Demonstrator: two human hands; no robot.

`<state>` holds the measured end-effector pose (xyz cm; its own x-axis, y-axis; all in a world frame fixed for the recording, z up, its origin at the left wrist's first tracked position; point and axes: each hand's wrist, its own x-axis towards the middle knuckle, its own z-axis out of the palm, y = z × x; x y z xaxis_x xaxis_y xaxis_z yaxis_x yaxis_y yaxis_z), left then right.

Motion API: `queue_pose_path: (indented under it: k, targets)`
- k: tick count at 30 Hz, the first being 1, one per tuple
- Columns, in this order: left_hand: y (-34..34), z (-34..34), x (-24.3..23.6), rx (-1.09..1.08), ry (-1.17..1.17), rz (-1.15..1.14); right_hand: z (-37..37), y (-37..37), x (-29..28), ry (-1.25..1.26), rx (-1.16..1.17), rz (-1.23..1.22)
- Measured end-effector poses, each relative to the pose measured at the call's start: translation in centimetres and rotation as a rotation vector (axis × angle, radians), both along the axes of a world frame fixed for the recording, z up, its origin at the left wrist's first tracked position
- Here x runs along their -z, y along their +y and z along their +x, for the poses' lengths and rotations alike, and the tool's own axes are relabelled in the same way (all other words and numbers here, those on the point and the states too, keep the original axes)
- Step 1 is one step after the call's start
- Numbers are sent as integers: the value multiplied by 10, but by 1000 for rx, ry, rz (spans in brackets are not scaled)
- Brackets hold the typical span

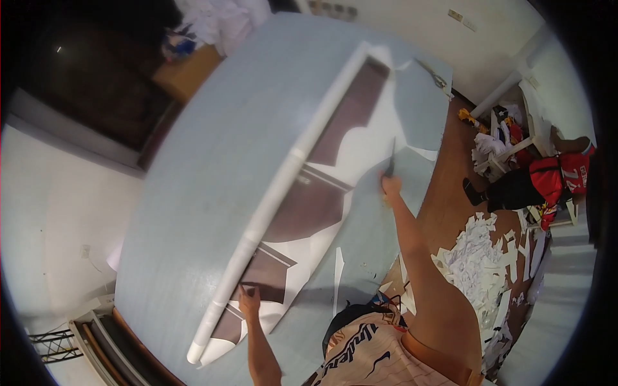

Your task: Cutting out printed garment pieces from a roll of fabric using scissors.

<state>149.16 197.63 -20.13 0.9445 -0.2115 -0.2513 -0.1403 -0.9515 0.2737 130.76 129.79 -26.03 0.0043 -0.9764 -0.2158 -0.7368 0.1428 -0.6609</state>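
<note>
A long white roll (283,174) of sheet material lies diagonally across a large pale blue-grey table (206,161). Its unrolled part is white with dark brown shapes (309,209). My left hand (250,301) presses flat on the sheet near the roll's lower end. My right hand (389,185), arm stretched forward, grips a thin dark blade-like tool (391,161) whose tip rests on the white sheet's edge. A narrow white strip (337,270) lies loose on the table between my arms.
Scissors (438,77) lie at the table's far right corner. Piles of white paper scraps (483,257) cover the brown floor to the right. A person in red and black (547,180) sits beyond them by a white frame. A brown box (187,71) stands behind the table.
</note>
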Motion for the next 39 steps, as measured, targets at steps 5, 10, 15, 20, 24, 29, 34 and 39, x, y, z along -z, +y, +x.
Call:
queue_pose_path:
  k: [5, 10, 15, 20, 24, 29, 34, 39]
  targets:
    - [52, 90, 21, 528, -557, 140, 32, -5, 15, 222, -173, 78]
    - [-4, 64, 12, -178, -8, -80, -28, -12, 19, -323, -96, 406]
    - [29, -20, -20, -521, -75, 105, -30, -16, 16, -516, -139, 566]
    - [87, -102, -32, -781, 40, 73, -32, 3, 10, -387, -120, 583]
    - [71, -153, -13, -846, -33, 62, -38, -8, -3, -399, -157, 478]
    - [61, -175, -12, -803, -152, -11, -17, 11, -11, -427, -69, 477]
    - [0, -182, -13, -694, -78, 95, -35, -10, -33, -340, -29, 370]
    - [27, -191, -4, -767, -52, 16, -42, 92, -62, -100, -222, -179]
